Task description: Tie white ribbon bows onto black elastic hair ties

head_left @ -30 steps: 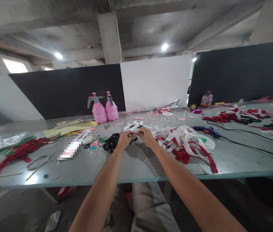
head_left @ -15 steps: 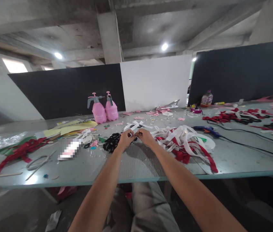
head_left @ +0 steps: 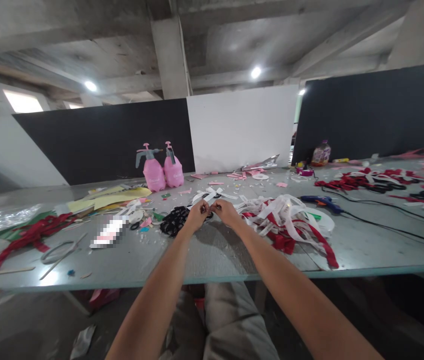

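Observation:
My left hand [head_left: 197, 215] and my right hand [head_left: 227, 213] meet fingertip to fingertip over the middle of the table. Both are closed in a pinch. Whatever sits between the fingers is too small to make out. Against my left hand lies a heap of black ribbon [head_left: 174, 221] with pale marks. White ribbon strips [head_left: 217, 193] lie just beyond the fingers. To the right of my right hand spreads a tangled pile of white and red ribbon [head_left: 290, 217], some of it printed.
A blue glue gun [head_left: 320, 202] with a black cord lies on the right. Two pink spray bottles [head_left: 154, 175] stand at the back, before upright boards. Red ribbon [head_left: 39, 232] and a coiled pale strip [head_left: 57, 252] lie left. Paper scraps litter the grey table [head_left: 129, 272].
Both hands stay in almost the same place, with only a slight shift of the fingers. Nothing else has visibly moved.

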A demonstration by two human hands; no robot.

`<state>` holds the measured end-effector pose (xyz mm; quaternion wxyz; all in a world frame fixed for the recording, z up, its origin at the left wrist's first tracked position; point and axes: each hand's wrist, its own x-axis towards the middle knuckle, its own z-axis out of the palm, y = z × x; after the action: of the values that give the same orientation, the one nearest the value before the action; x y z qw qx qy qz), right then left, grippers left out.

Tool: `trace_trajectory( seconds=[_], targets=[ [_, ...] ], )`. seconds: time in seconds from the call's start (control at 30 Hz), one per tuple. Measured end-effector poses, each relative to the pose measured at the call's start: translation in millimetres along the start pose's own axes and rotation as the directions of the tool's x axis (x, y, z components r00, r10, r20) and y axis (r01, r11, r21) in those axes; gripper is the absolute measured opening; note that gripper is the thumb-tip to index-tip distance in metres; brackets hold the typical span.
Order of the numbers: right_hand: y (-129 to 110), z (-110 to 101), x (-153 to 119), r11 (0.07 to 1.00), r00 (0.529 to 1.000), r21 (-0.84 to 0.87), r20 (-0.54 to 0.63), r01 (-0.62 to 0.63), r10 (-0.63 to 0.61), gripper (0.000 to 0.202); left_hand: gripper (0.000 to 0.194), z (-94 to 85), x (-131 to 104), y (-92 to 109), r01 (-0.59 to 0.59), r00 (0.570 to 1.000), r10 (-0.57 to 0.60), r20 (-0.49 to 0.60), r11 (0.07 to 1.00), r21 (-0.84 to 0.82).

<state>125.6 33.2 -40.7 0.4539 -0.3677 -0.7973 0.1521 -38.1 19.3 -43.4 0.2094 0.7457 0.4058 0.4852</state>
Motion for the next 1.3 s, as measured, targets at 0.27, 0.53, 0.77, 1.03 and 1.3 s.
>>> trace_trajectory(
  seconds=[0.27, 0.53, 0.77, 1.03, 1.3],
  targets=[
    [-0.3, 3.6, 2.2, 0.996, 1.0, -0.088, 0.001, 0.016, -0.016, 0.013, 0.009, 0.4, 2.1, 5.1, -0.013, 1.0, 0.012, 0.002, 0.999, 0.031],
    [1.8, 6.0, 3.0, 0.995, 0.998, -0.088, -0.036, 0.04, -0.044, 0.01, 0.01, -4.5, -2.6, 7.9, 0.026, 0.999, -0.025, -0.023, 0.996, 0.082],
    [1.1, 0.0, 2.0, 0.992, 0.997, -0.115, -0.055, 0.048, -0.055, 0.018, 0.024, -10.4, -5.3, 13.7, 0.07, 0.997, -0.061, -0.047, 0.973, 0.221],
    [-0.6, -3.3, 1.0, 0.987, 0.997, -0.138, -0.018, 0.078, -0.081, 0.01, 0.024, -8.0, -4.8, 10.3, 0.105, 0.994, -0.103, -0.019, 0.972, 0.212],
    [0.0, -0.3, 1.7, 0.984, 0.994, -0.146, 0.043, 0.104, -0.099, 0.012, 0.029, -4.4, -3.1, 3.2, 0.111, 0.989, -0.123, 0.083, 0.984, 0.138]
  ],
)
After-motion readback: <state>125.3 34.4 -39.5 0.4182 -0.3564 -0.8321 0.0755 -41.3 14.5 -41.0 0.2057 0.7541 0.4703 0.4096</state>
